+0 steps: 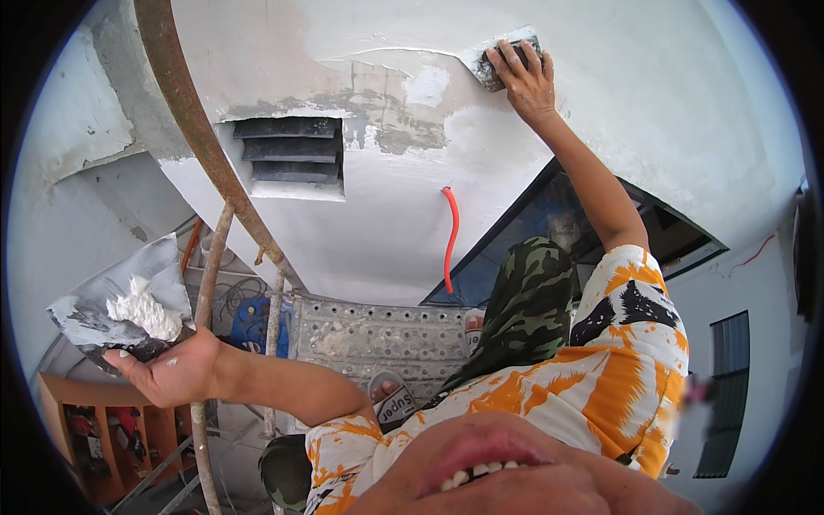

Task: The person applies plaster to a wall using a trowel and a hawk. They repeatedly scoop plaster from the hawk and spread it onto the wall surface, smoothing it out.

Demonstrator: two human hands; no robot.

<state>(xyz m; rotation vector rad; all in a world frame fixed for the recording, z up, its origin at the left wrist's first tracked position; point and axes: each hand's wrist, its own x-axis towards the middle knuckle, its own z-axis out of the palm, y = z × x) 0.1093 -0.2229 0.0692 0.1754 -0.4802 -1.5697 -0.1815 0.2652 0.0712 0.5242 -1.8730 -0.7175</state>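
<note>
My left hand (172, 365) is closed under a flat metal plate (90, 309) at the left, holding it with a heap of white putty (144, 309) on top. My right hand (528, 90) is raised at the upper right, gripping a dark putty blade (489, 73) that lies against the white wall (687, 103). A ragged ridge of fresh putty (403, 50) runs leftward from the blade, above patchy grey areas.
I stand on a perforated metal platform (343, 330) beside rusty scaffold bars (206, 172). The wall has a louvred vent (287, 150), a red conduit (449, 232) and a dark glazed opening (678, 223). A wooden cabinet (86, 403) stands below left.
</note>
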